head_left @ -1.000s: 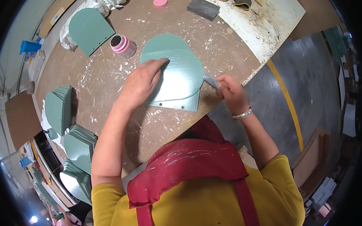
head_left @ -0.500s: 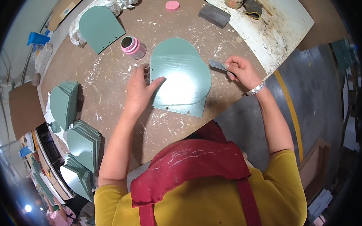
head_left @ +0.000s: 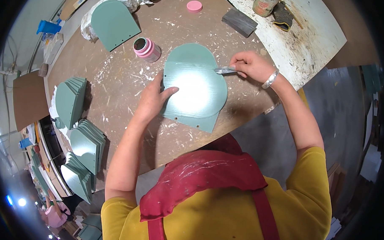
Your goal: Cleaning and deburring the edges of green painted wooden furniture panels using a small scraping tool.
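Note:
Two green panels with rounded ends lie crosswise on the brown worktop, the upper green panel (head_left: 201, 93) overlapping the lower green panel (head_left: 190, 53). Light glares off their middle. My left hand (head_left: 152, 95) grips their left edge, thumb on top and fingers along the side. In my right hand (head_left: 251, 67) a thin flat grey piece (head_left: 224, 70), like a scraper blade, is pinched. Its tip meets the right edge, in the notch where the two panels' outlines cross. An open pink-and-white jar (head_left: 148, 50) with dark contents stands beyond my left hand.
Another green panel (head_left: 115, 26) leans on a white wrapped bundle at the far left. Several stacks of green panels (head_left: 87, 144) stand at the left. Farther off are a pink lid (head_left: 194, 6), a dark grey block (head_left: 240, 22) and a stained white board (head_left: 305, 31) bearing a can (head_left: 265, 5).
My right hand has moved left, bringing the grey piece from beside the panels to their right edge. The upper panel has shifted slightly on the lower one. My left hand stays on the left edge.

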Demonstrator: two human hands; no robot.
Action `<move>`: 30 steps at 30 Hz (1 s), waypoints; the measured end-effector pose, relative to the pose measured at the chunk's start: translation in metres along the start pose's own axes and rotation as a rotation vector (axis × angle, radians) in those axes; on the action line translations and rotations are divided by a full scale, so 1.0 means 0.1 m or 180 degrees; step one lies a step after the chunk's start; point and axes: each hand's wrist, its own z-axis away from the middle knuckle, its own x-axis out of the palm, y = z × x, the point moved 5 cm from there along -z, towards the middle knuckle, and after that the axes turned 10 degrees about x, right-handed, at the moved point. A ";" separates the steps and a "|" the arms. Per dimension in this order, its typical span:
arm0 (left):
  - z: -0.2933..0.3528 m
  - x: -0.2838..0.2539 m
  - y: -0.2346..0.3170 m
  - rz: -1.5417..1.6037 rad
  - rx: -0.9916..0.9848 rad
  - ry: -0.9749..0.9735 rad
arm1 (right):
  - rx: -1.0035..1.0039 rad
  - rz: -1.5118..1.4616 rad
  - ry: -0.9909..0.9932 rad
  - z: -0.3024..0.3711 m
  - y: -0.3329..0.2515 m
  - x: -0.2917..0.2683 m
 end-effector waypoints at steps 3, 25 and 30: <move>-0.02 0.01 0.05 0.0031 -0.0031 -0.0029 | 0.0038 0.0133 0.0141 -0.16 0.07 -0.14; -0.02 -0.03 0.09 -0.0184 -0.0471 -0.0085 | -0.0185 0.0454 -0.1014 -0.58 -0.17 -0.12; -0.05 -0.04 0.17 -0.0155 -0.0665 -0.0157 | -0.0201 0.0351 -0.1106 -0.64 -0.15 -0.11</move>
